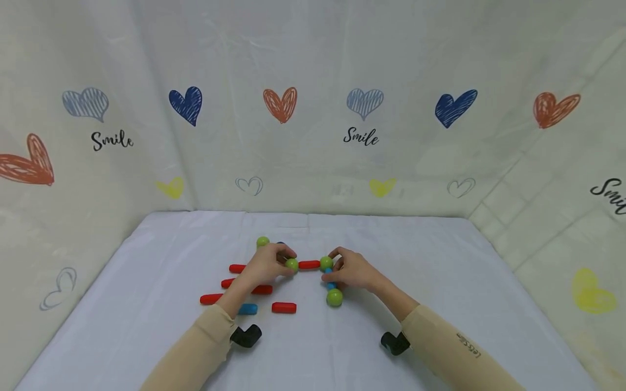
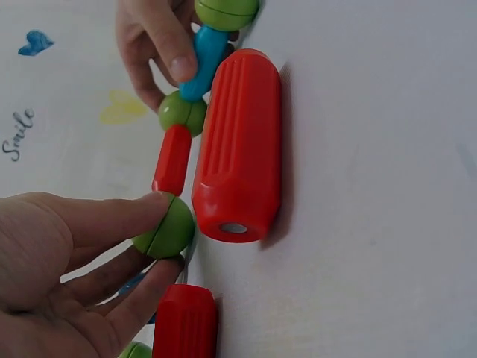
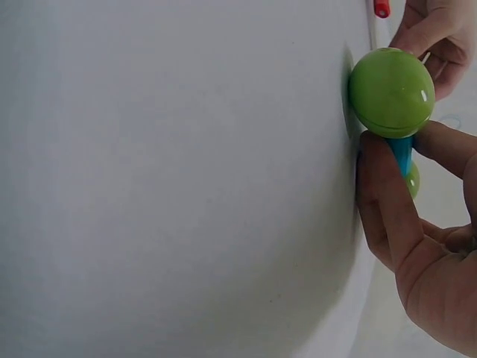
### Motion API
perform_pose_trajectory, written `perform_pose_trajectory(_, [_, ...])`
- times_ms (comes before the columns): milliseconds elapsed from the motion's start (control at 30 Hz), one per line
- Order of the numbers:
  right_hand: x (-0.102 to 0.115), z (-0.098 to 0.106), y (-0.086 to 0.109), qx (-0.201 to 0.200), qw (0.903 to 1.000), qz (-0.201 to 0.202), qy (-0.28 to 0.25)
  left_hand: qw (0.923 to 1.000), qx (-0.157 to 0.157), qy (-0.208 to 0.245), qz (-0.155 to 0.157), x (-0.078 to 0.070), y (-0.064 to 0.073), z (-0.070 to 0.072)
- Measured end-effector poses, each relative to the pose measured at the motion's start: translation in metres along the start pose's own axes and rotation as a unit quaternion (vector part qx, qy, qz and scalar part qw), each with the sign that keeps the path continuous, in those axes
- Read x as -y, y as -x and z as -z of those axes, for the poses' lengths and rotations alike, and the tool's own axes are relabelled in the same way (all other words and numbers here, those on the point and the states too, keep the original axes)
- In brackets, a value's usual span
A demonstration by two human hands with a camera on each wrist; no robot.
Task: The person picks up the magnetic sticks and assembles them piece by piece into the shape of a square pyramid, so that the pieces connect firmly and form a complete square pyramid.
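Note:
My left hand (image 1: 264, 264) pinches a green ball (image 1: 292, 264) between thumb and fingers. That ball meets the left end of a red rod (image 1: 309, 265), whose other end joins a second green ball (image 1: 326, 263). From there a blue rod (image 1: 331, 285) runs toward me to a third green ball (image 1: 335, 297). My right hand (image 1: 356, 270) holds the blue rod, thumb and fingers on either side of it in the left wrist view. The third ball (image 3: 392, 89) looms large in the right wrist view, just beyond the fingertips, and partly hides the blue rod.
Several red rods lie left, partly behind my left forearm; a short red rod (image 1: 284, 308) lies nearer the middle. Another blue rod (image 1: 248, 309) shows beside the forearm. Behind my left hand are a green ball (image 1: 262, 241) and a mostly hidden dark blue piece (image 1: 281, 243).

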State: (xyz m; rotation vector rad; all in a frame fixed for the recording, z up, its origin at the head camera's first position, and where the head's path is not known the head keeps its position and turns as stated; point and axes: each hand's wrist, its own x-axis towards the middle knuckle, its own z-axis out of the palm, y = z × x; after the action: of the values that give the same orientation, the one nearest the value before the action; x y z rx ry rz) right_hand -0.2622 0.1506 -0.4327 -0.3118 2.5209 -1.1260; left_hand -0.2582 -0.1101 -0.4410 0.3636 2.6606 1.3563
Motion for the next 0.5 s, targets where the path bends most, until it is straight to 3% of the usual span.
perform_pose_trajectory(500, [-0.0010, 0.0022, 0.0017, -0.004, 0.9999, -0.003, 0.016, 1.0000, 0.005, 0.007, -0.004, -0.0028, 0.0012, -0.0009])
